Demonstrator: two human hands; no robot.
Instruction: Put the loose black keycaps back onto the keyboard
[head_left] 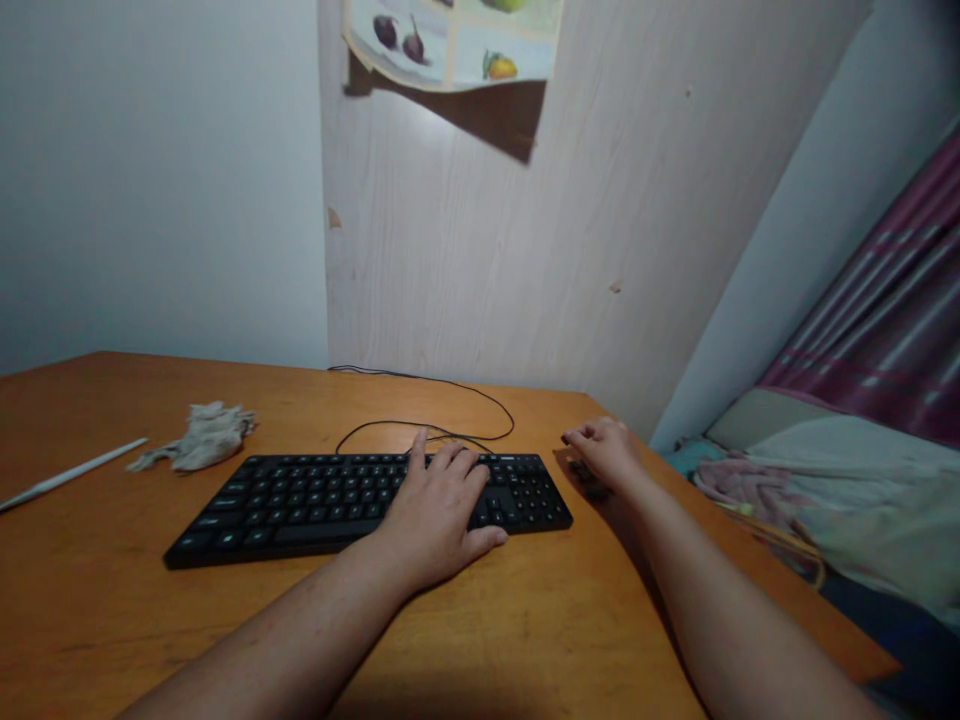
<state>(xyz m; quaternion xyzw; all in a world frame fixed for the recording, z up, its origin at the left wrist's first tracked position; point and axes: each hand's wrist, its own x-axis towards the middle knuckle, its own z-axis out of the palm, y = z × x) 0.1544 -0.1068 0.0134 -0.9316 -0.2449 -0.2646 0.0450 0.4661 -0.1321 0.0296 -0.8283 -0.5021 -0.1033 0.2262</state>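
A black keyboard (315,505) lies on the wooden table in front of me. My left hand (442,505) rests over its right-hand part with fingers spread, and hides some of the keys there. Off the keyboard's right end, my right hand (606,452) is raised a little over the table, thumb and fingers pinched on a small black piece that looks like a keycap (566,438). Beneath that hand several small black pieces (589,480), like loose keycaps, lie together on the table, partly covered by the hand and its shadow.
A crumpled grey-white cloth (214,437) lies left of the keyboard, with a slim white pointed tool (75,473) farther left. The keyboard's black cable (450,382) loops behind it. Past the table's right edge is a bed with bedding (832,500).
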